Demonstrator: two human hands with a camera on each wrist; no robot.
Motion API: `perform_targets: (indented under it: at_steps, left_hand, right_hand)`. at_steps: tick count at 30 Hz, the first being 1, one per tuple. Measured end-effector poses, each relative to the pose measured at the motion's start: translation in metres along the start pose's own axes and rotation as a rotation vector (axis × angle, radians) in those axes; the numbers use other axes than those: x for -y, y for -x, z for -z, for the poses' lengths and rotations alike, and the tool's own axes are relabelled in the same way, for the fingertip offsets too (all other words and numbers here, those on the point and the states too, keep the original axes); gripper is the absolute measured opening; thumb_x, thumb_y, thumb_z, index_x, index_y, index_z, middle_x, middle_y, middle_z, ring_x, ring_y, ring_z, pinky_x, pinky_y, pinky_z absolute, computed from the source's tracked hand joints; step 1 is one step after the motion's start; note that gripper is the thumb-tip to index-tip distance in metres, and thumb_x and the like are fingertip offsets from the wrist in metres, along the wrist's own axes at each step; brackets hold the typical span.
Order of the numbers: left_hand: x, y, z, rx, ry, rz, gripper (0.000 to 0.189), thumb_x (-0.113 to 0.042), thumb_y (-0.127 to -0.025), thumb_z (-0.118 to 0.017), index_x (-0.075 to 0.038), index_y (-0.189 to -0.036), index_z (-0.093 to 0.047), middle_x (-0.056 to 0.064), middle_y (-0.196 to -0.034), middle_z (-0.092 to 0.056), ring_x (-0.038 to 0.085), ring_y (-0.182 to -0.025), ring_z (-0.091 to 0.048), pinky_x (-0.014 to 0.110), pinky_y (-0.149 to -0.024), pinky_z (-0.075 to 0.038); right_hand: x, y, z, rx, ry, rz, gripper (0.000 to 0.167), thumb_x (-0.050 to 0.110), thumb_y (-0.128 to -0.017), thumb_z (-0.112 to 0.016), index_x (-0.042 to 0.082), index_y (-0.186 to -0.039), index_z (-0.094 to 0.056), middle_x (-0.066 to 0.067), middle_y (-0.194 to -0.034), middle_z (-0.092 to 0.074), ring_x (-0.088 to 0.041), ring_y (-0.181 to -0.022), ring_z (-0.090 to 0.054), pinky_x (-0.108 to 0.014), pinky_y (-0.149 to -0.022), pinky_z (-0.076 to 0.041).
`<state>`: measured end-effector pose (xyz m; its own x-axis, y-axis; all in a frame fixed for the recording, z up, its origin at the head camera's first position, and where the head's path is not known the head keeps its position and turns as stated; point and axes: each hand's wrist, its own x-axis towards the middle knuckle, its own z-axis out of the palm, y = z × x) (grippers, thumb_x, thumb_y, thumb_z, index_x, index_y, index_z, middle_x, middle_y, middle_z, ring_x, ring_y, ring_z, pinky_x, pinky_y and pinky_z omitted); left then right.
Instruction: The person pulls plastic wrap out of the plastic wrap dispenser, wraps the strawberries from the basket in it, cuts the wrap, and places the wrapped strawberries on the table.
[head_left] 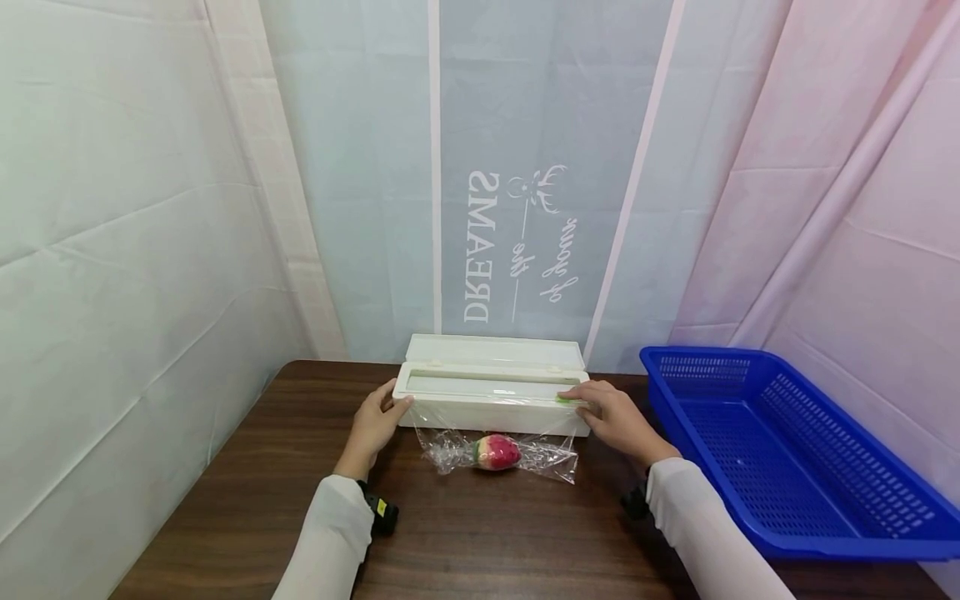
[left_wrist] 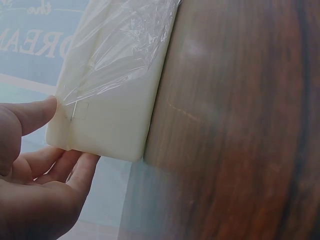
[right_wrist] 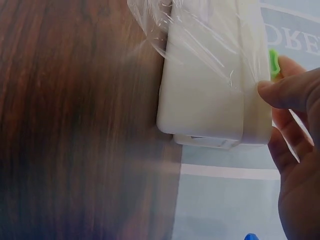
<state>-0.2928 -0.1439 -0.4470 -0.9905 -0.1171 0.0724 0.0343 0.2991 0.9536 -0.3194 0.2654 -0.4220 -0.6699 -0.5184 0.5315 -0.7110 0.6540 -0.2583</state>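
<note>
A white cling film dispenser lies across the table with its lid raised at the back. Clear cling film comes down over its front and bunches around a red and yellow-green toy fruit on the table. My left hand grips the dispenser's left end; in the left wrist view its thumb presses the top front edge and the fingers curl under the end. At the right end, my right hand pinches a small green slide cutter, thumb against the dispenser's edge.
To the right stands a blue plastic basket with slotted walls, close to my right forearm. The brown wooden table ends at a printed curtain just behind the dispenser. Pale fabric hangs on both sides.
</note>
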Motion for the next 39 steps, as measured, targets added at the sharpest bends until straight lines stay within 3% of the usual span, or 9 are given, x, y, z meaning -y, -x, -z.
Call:
perform_targets:
  at_steps: [8, 16, 21, 28, 35, 39]
  left_hand:
    - [0.001, -0.001, 0.001, 0.014, 0.005, 0.001, 0.069, -0.034, -0.102, -0.062, -0.006, -0.157, -0.031, 0.020, -0.159, -0.029, 0.039, -0.141, -0.037, 0.056, -0.107, -0.039]
    - [-0.001, -0.002, 0.002, 0.009, -0.008, -0.010, 0.068, -0.032, -0.102, -0.062, -0.005, -0.156, -0.032, 0.022, -0.159, -0.027, 0.043, -0.140, -0.036, 0.057, -0.107, -0.038]
    - [-0.003, -0.001, 0.003, 0.019, -0.018, -0.015, 0.068, -0.031, -0.102, -0.061, -0.003, -0.156, -0.032, 0.022, -0.159, -0.029, 0.042, -0.140, -0.036, 0.057, -0.106, -0.039]
    - [-0.005, -0.001, 0.003, 0.021, -0.024, -0.014, 0.065, -0.030, -0.102, -0.062, -0.003, -0.155, -0.034, 0.022, -0.158, -0.030, 0.043, -0.140, -0.036, 0.058, -0.106, -0.039]
    - [-0.004, -0.002, 0.002, 0.031, -0.039, -0.020, 0.065, -0.029, -0.102, -0.061, -0.001, -0.154, -0.034, 0.024, -0.157, -0.031, 0.045, -0.139, -0.036, 0.059, -0.105, -0.040]
    - [-0.002, -0.004, 0.003, 0.033, -0.035, -0.027, 0.064, -0.028, -0.103, -0.060, -0.001, -0.154, -0.034, 0.024, -0.157, -0.030, 0.045, -0.140, -0.036, 0.058, -0.105, -0.040]
  right_hand:
    - [0.001, 0.001, -0.001, 0.021, 0.003, 0.026, 0.044, -0.010, -0.086, -0.071, 0.014, -0.123, -0.073, -0.007, -0.122, -0.068, -0.030, -0.112, -0.059, -0.052, -0.091, -0.049]
    - [0.005, -0.003, 0.000, 0.012, 0.009, 0.027, 0.039, -0.001, -0.086, -0.072, 0.010, -0.123, -0.072, -0.008, -0.119, -0.067, -0.029, -0.106, -0.058, -0.048, -0.083, -0.049]
    - [0.014, -0.005, -0.004, -0.050, 0.012, -0.037, 0.032, 0.008, -0.089, -0.076, 0.005, -0.121, -0.072, -0.008, -0.109, -0.068, -0.028, -0.101, -0.061, -0.048, -0.084, -0.053]
    - [0.034, -0.014, -0.012, -0.148, 0.021, -0.105, 0.029, 0.011, -0.083, -0.083, 0.001, -0.109, -0.073, -0.009, -0.098, -0.066, -0.024, -0.088, -0.065, -0.042, -0.074, -0.057]
    - [0.043, -0.018, -0.017, -0.109, 0.102, -0.208, 0.029, 0.016, -0.083, -0.084, 0.002, -0.105, -0.073, -0.005, -0.088, -0.061, -0.018, -0.077, -0.058, -0.038, -0.068, -0.053]
    - [0.043, -0.020, -0.018, -0.107, 0.129, -0.217, 0.028, 0.017, -0.082, -0.085, 0.003, -0.102, -0.072, -0.003, -0.084, -0.059, -0.016, -0.073, -0.056, -0.037, -0.066, -0.052]
